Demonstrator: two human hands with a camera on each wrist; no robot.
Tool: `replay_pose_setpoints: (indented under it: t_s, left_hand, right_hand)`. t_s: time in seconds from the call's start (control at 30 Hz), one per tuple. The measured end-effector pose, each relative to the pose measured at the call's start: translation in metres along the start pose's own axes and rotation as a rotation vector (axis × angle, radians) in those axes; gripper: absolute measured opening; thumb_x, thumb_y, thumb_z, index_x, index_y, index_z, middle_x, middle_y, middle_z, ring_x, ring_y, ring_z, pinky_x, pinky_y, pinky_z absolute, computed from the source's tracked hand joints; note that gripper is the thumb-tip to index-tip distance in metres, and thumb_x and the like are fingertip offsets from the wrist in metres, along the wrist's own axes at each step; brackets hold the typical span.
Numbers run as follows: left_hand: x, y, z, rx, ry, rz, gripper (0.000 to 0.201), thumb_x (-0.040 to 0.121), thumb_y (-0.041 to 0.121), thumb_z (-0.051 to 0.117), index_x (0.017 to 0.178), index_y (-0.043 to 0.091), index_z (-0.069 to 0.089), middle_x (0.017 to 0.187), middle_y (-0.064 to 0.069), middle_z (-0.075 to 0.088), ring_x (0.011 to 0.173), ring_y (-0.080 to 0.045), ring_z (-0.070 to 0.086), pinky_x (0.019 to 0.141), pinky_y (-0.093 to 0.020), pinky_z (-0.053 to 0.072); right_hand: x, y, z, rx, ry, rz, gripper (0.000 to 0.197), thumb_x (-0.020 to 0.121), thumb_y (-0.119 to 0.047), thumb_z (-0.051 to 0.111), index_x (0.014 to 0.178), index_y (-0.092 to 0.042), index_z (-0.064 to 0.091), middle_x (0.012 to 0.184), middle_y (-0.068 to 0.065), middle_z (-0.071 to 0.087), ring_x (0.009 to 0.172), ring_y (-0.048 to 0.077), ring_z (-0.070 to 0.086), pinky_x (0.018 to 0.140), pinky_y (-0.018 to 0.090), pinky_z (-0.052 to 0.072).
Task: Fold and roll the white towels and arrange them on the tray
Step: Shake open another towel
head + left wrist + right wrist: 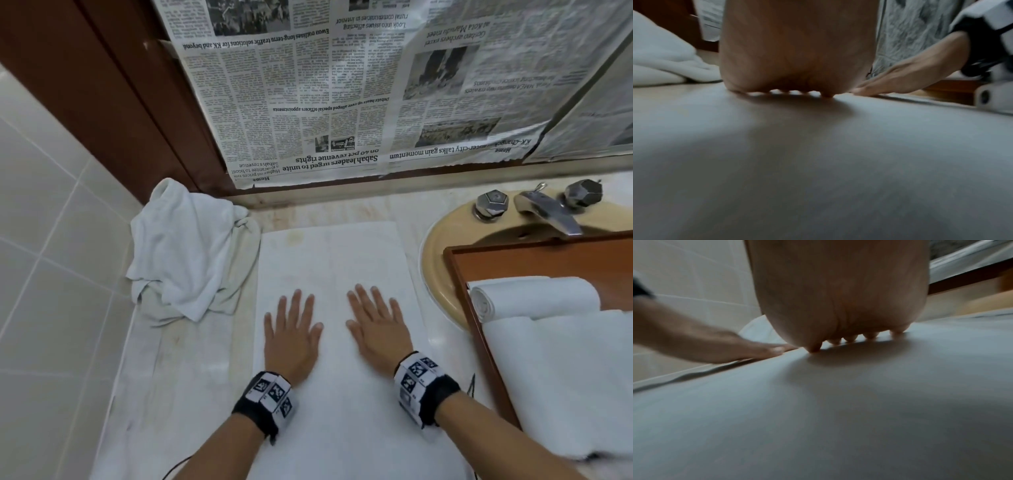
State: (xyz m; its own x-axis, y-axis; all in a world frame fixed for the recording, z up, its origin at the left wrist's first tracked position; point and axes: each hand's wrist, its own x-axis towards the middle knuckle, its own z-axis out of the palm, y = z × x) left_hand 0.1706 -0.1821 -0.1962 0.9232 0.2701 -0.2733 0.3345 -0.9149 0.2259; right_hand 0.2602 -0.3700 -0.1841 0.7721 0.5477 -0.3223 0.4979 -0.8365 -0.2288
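A white towel [330, 260] lies spread flat and folded lengthwise on the marble counter. Both hands press on it palms down with straight, spread fingers: my left hand [293, 334] at its left middle, my right hand [376, 329] beside it to the right. The wrist views show each palm [797, 48] [840, 288] flat on the cloth [818, 162] [838, 402]. A crumpled white towel [191, 250] sits heaped at the counter's back left. On the wooden tray [534, 257] at the right lies a rolled towel [534, 296], with more white towel [565, 377] in front of it.
The tray rests over a beige sink [442, 250] with a chrome tap [548, 212] and two knobs. Newspaper [342, 85] covers the wall behind the counter. A tiled wall [51, 240] bounds the left side. A dark wooden frame [120, 85] stands at the back left.
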Motion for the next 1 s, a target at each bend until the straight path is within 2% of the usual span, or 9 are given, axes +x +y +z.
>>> replay_pose_setpoints:
  t_s: [0.1,0.2,0.3,0.43,0.57,0.67,0.77,0.87,1.0]
  left_hand:
    - [0.001,-0.032,-0.004,-0.011,0.002,-0.096,0.072,0.086,0.062,-0.015,0.154,0.039,-0.016,0.159,0.016,-0.028,0.152,-0.016,-0.017,0.122,-0.051,-0.006]
    - [-0.011,-0.042,-0.006,-0.063,0.029,-0.169,0.076,0.086,0.063,-0.014,0.157,0.037,-0.011,0.160,0.015,-0.025,0.153,-0.020,-0.016,0.122,-0.054,-0.005]
    - [-0.037,-0.018,0.003,-0.119,0.034,-0.110,0.074,0.090,0.062,-0.008,0.158,0.035,-0.007,0.162,0.014,-0.022,0.152,-0.018,-0.018,0.121,-0.052,-0.009]
    - [-0.068,0.018,0.025,-0.096,0.017,0.020,0.065,0.098,0.059,0.002,0.158,0.036,-0.005,0.163,0.013,-0.020,0.151,-0.017,-0.020,0.119,-0.049,-0.015]
    - [-0.075,0.000,0.031,-0.032,0.015,-0.026,0.065,0.098,0.061,0.001,0.159,0.037,-0.002,0.165,0.014,-0.014,0.153,-0.015,-0.014,0.120,-0.048,-0.011]
    - [-0.077,-0.027,0.023,-0.060,0.034,-0.123,0.069,0.090,0.066,-0.009,0.154,0.041,-0.017,0.160,0.018,-0.027,0.151,-0.015,-0.020,0.121,-0.049,-0.012]
    - [-0.082,-0.039,0.015,-0.107,0.022,-0.215,0.075,0.084,0.066,-0.015,0.154,0.038,-0.020,0.159,0.014,-0.031,0.151,-0.019,-0.022,0.121,-0.052,-0.011]
    - [-0.095,-0.011,0.014,-0.125,0.012,-0.163,0.075,0.086,0.065,-0.013,0.155,0.036,-0.018,0.160,0.011,-0.030,0.150,-0.021,-0.024,0.119,-0.053,-0.013]
    - [-0.120,0.030,0.032,-0.117,-0.036,0.038,0.060,0.101,0.057,0.004,0.155,0.038,-0.016,0.159,0.013,-0.030,0.149,-0.018,-0.027,0.117,-0.047,-0.018]
  right_hand:
    - [-0.005,0.037,-0.009,0.027,-0.012,0.135,0.059,0.103,-0.048,0.005,0.154,-0.029,-0.018,0.156,-0.013,-0.030,0.148,0.014,-0.022,0.121,0.044,-0.010]
    - [-0.017,0.051,-0.013,0.045,-0.012,0.244,0.064,0.100,-0.049,-0.002,0.156,-0.019,-0.012,0.158,-0.006,-0.026,0.151,0.018,-0.014,0.122,0.045,-0.006]
    - [-0.038,0.019,-0.003,0.055,0.012,0.131,0.073,0.093,-0.051,-0.008,0.157,-0.016,-0.007,0.162,-0.001,-0.016,0.152,0.020,-0.009,0.121,0.046,-0.008]
    - [-0.067,-0.030,0.032,0.035,-0.002,-0.048,0.062,0.104,-0.048,0.015,0.158,-0.018,0.015,0.164,-0.004,0.006,0.151,0.019,0.008,0.117,0.046,0.000]
    - [-0.071,-0.011,0.033,0.030,0.002,0.041,0.065,0.098,-0.054,-0.003,0.156,-0.027,-0.015,0.159,-0.014,-0.025,0.148,0.012,-0.023,0.119,0.042,-0.015]
    - [-0.075,0.021,0.023,0.023,0.011,0.148,0.070,0.091,-0.056,-0.013,0.154,-0.027,-0.020,0.158,-0.014,-0.029,0.146,0.010,-0.026,0.120,0.044,-0.012]
    - [-0.081,0.034,0.019,0.039,-0.002,0.291,0.063,0.101,-0.048,0.001,0.156,-0.021,-0.014,0.162,-0.007,-0.022,0.149,0.014,-0.019,0.121,0.046,-0.009]
    - [-0.094,0.001,0.027,0.020,0.018,0.129,0.068,0.098,-0.050,0.000,0.156,-0.017,-0.004,0.163,-0.003,-0.012,0.152,0.020,-0.005,0.119,0.045,-0.009]
    - [-0.112,-0.041,0.054,0.005,-0.051,0.014,0.059,0.104,-0.046,0.017,0.155,-0.017,0.026,0.162,0.000,0.022,0.148,0.021,0.023,0.113,0.048,0.011]
